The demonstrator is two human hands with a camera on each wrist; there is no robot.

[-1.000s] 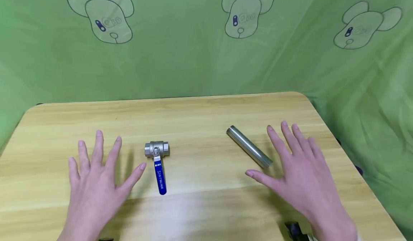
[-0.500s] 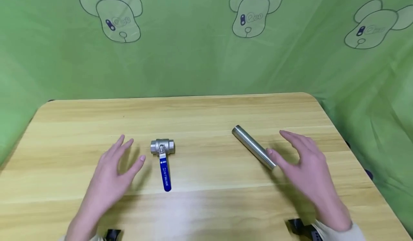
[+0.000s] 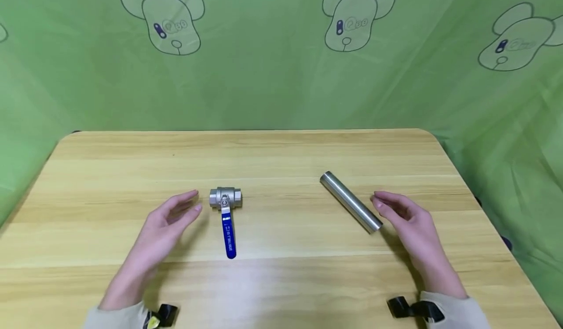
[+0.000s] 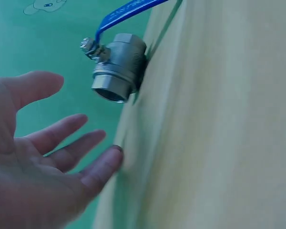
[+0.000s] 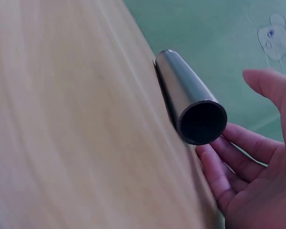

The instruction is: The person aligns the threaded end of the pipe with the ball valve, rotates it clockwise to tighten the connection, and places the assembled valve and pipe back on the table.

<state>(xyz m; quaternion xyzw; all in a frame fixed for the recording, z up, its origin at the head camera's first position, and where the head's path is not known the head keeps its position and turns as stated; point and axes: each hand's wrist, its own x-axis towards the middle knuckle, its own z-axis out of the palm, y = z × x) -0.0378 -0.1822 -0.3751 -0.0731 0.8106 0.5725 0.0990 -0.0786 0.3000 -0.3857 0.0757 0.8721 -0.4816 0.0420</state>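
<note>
A metal ball valve (image 3: 226,198) with a blue lever handle (image 3: 229,235) lies left of the table's middle, the lever pointing toward me. My left hand (image 3: 163,227) hovers just left of the valve body, thumb and fingers spread apart around nothing. In the left wrist view the valve's open end (image 4: 112,88) faces the fingers across a gap. A plain steel tube (image 3: 351,202) lies slantwise on the right. Beside its near end is my right hand (image 3: 413,229), fingers relaxed and holding nothing. The right wrist view shows fingertips close to the tube's hollow end (image 5: 202,121); contact cannot be told.
Both things lie on a light wooden table (image 3: 281,163) with rounded far corners. Green cloth (image 3: 264,84) printed with mouse-like heads hangs behind and to the right. Black straps with small mounts (image 3: 167,314) sit on both wrists, by pale sleeves.
Both hands have lowered and turned from a spread, palms-down pose to thumbs facing inward. The left has come nearer the valve, the right stays near the tube. The view has shifted slightly left.
</note>
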